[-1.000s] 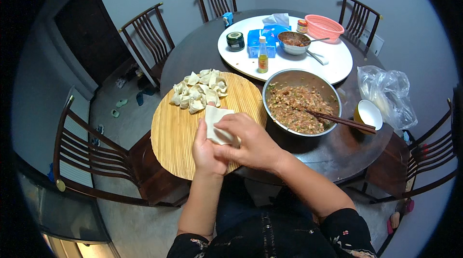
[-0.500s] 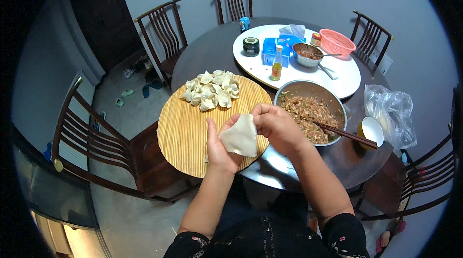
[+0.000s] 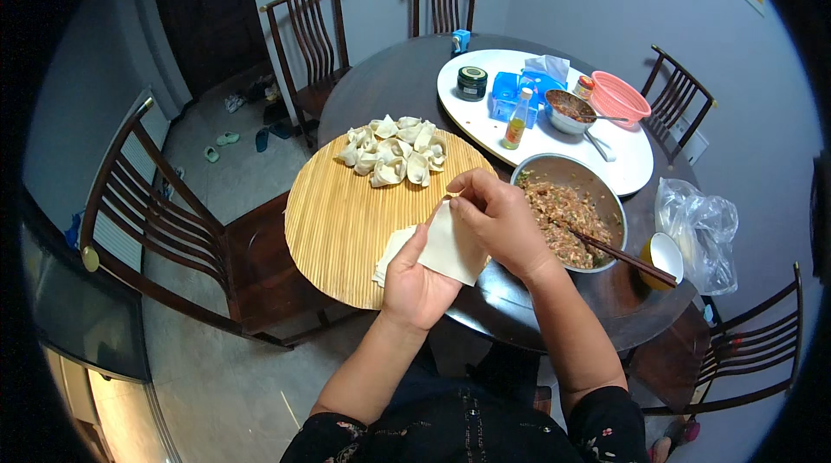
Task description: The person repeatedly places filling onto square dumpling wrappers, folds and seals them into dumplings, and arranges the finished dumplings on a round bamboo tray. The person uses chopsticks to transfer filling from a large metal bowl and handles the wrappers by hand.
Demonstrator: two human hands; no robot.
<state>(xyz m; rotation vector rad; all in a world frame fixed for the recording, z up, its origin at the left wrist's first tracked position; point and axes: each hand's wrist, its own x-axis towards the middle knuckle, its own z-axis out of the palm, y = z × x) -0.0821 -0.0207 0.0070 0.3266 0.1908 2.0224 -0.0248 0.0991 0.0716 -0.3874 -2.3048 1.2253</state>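
A pale square wonton wrapper lies across the fingers of my left hand, which is palm up with its thumb along the wrapper's near-left side. Thumb and fingertips of my right hand pinch the wrapper's upper corner. Under and beside my left hand, a stack of wrappers rests on the round bamboo mat, partly hidden. Several folded wontons are heaped at the mat's far side. Just right of my right hand stands a metal bowl of minced filling, with chopsticks lying over its rim.
A white turntable carries a green-lidded jar, an oil bottle, a blue tissue pack, a smaller metal bowl and a pink basket. A yellow cup and plastic bag sit at right. Wooden chairs surround the table.
Both hands have moved slightly right and down over the mat, with the wrapper still between them. The wrapper has turned, and the wrapper stack beside my left hand now shows. The view has shifted a little.
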